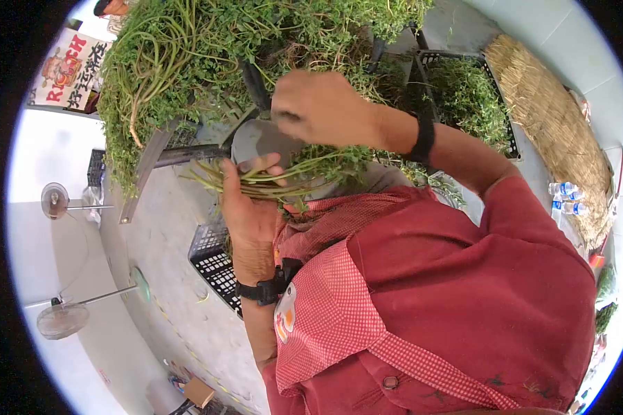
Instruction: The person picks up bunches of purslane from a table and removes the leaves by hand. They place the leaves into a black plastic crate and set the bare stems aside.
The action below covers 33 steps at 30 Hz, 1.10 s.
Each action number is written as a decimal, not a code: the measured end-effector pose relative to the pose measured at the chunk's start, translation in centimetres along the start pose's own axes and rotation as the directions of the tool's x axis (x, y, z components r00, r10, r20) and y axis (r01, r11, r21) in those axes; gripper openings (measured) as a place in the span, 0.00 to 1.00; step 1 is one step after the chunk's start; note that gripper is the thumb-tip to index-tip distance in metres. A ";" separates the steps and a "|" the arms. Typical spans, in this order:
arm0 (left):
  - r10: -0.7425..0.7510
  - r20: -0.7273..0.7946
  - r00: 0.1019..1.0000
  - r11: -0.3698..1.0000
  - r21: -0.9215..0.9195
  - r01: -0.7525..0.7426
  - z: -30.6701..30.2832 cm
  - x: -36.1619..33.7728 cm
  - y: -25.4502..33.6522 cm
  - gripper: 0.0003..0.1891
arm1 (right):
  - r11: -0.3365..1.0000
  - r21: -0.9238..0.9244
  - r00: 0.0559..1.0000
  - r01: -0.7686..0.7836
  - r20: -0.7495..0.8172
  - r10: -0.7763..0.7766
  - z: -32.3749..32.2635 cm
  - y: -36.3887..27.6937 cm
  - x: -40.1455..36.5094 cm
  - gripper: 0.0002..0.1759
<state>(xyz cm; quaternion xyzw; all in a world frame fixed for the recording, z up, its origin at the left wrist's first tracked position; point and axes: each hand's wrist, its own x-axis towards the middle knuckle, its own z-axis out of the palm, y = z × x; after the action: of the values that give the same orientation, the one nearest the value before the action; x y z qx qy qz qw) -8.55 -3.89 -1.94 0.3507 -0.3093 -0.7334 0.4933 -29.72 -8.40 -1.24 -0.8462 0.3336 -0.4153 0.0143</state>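
My left hand (249, 211) is palm up, thumb and fingers closed around a small bunch of leafy green stems (294, 181). The stem ends stick out to the left, and the leaves point right, above my lap. My right hand (318, 107) is over a grey round surface (249, 142), just in front of the heap of greens (208, 62). Its fingers look curled in but are smeared by motion. Whatever they may pinch cannot be made out.
Black crates stand around me: one with greens (467, 100) at the upper right, one (218, 266) on the floor at left. A metal table edge (145, 176) borders the heap. A rolled straw mat (547, 124) and water bottles (566, 199) lie right. Fans (55, 200) stand left.
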 end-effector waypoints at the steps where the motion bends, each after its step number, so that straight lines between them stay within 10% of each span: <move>1: 0.000 0.001 1.000 1.000 0.000 0.000 -0.7 0.2 0.1 0.25 | 0.982 -0.152 0.991 -0.113 -0.091 0.100 0.3 1.7 0.0 0.07; 3: 0.006 0.082 0.997 0.977 -0.214 0.012 -2.1 0.4 0.5 0.26 | 0.931 -0.285 0.965 -0.227 -0.193 0.177 -0.4 3.7 0.3 0.06; 4: 0.014 0.075 0.997 0.976 -0.220 0.003 -2.0 0.6 0.6 0.26 | 0.863 0.285 0.881 -0.417 -0.109 0.461 -1.9 4.1 0.5 0.07; 5: 0.034 -0.021 0.999 0.941 -0.336 -0.039 -1.7 0.7 0.8 0.25 | 0.457 0.730 0.760 -0.508 0.130 0.637 -3.0 4.2 0.5 0.08; 9: 0.088 -0.114 0.990 0.839 -0.526 -0.135 -2.5 1.2 0.6 0.25 | 0.039 0.865 0.738 -0.501 0.403 0.542 -4.3 1.0 -1.0 0.09; 11: 0.130 -0.102 0.986 0.807 -0.566 -0.165 -2.9 1.4 0.7 0.25 | 0.809 0.588 0.970 -0.029 0.211 -0.118 -3.3 1.4 -3.0 0.09; 13: 0.150 -0.092 0.984 0.774 -0.608 -0.174 -2.6 1.1 0.8 0.26 | -0.076 0.650 0.594 -0.756 0.731 0.336 -2.6 -3.9 -3.2 0.10; 14: 0.162 -0.087 0.983 0.777 -0.602 -0.181 -2.5 1.2 1.0 0.26 | -0.067 0.658 0.606 -0.750 0.723 0.331 -0.9 -4.1 -3.6 0.10; 16: 0.189 -0.041 0.981 0.751 -0.637 -0.172 -2.6 0.8 0.9 0.27 | 0.586 0.682 0.888 -0.437 0.224 0.401 2.4 -4.5 -4.5 0.13; 17: 0.192 -0.028 0.981 0.734 -0.660 -0.162 -2.6 0.6 0.9 0.27 | 0.363 0.636 0.720 -0.681 0.491 0.491 1.8 -4.3 -4.9 0.16; 21: 0.158 -0.108 0.982 0.766 -0.614 -0.191 -1.5 0.7 0.5 0.27 | 0.164 0.571 0.562 -0.804 0.643 0.520 2.3 -5.3 -3.3 0.19; 26: 0.199 -0.163 0.966 0.929 -0.283 -0.239 1.1 0.6 0.4 0.27 | 0.623 0.721 0.935 -0.303 0.097 0.342 7.7 -5.3 -1.6 0.18; 31: 0.256 -0.388 0.885 0.961 -0.001 -0.278 -0.4 0.9 0.0 0.24 | 0.707 0.656 0.961 -0.263 0.111 0.254 6.2 -6.2 -2.5 0.17; 33: 0.246 -0.351 0.904 0.969 0.100 -0.225 -0.5 0.7 -0.1 0.23 | 0.697 0.530 0.742 -0.482 0.671 0.003 5.4 -6.2 -2.9 0.22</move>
<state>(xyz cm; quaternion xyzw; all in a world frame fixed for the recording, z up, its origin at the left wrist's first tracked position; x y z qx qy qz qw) -8.37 -4.57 -2.46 0.4532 -0.2746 -0.5825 0.6163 -23.68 -3.29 -4.94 -0.8126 0.2511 -0.1964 0.4878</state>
